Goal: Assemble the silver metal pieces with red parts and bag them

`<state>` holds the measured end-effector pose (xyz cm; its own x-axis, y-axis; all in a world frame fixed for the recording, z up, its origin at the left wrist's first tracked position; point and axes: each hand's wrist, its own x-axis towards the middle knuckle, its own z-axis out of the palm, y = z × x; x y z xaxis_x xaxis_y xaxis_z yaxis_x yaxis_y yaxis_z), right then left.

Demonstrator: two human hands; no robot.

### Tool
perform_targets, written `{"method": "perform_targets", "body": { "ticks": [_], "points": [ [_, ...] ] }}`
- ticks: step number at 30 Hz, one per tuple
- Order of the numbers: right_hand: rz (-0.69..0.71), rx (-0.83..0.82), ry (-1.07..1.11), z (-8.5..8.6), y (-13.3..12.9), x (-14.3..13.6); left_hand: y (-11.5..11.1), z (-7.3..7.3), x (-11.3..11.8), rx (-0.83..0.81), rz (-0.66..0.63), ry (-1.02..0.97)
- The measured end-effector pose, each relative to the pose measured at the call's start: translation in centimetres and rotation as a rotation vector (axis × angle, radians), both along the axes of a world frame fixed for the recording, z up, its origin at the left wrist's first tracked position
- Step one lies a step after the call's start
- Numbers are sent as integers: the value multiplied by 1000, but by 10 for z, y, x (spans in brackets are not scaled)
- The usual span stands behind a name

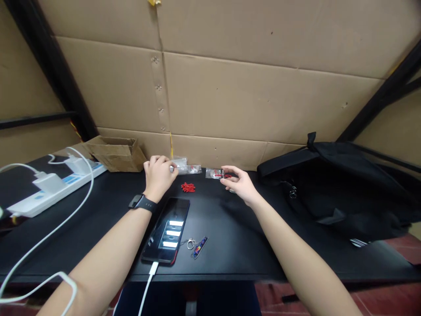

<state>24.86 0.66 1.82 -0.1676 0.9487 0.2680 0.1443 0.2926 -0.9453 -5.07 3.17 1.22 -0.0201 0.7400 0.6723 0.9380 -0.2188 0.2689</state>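
Observation:
My right hand (242, 186) is over the back of the black table, thumb and fingers closed around the end of a small clear plastic packet (212, 174). Something red, like a cord, shows at its fingertips; the packet's contents are too small to make out. My left hand (159, 176), wearing a black watch, has its fingers curled at the edge of a stack of clear plastic bags (180, 164). Its fingertips appear to pinch a bag's edge. A smaller clear packet (194, 169) lies beside the stack. Between my hands is a small pile of red cords (188, 188).
A phone (167, 230) with a white charging cable lies in front of my left hand, beside a keychain (199, 247) with a metal ring. At left are a power strip (54, 193) and an open cardboard box (115, 156); a black bag (342, 188) occupies the right. Cardboard walls stand behind.

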Motion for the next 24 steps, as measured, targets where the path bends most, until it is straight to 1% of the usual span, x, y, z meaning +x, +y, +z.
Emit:
{"method": "perform_targets", "body": {
  "ticks": [1, 2, 4, 6, 7, 9, 12, 15, 19, 22, 24],
  "points": [
    [-6, 2, 7, 1, 0, 1, -5, 5, 4, 12, -49, -11],
    [-12, 6, 16, 1, 1, 2, -11, 10, 8, 9, -132, -13],
    [-20, 15, 31, 2, 2, 3, -21, 16, 17, -56, -391, 16],
    [-19, 19, 33, 1, 3, 4, -29, 18, 27, -148, -644, 50],
    [-16, 21, 26, 1, 3, 5, -33, 17, 32, -193, -734, 65],
    [1, 27, 2, 0, 4, 6, -40, 12, 43, -273, -837, 91],
    [33, 56, -39, -1, 4, 8, -50, 7, 55, -397, -925, 154],
    [44, 86, -71, -2, 5, 10, -57, 5, 61, -494, -986, 194],
    [53, 119, -118, -5, 9, 12, -57, 1, 62, -548, -1007, 247],
    [54, 159, -164, -7, 10, 13, -52, -8, 61, -564, -1007, 250],
    [44, 214, -217, -6, 10, 14, -48, -13, 61, -566, -995, 243]
  ]
}}
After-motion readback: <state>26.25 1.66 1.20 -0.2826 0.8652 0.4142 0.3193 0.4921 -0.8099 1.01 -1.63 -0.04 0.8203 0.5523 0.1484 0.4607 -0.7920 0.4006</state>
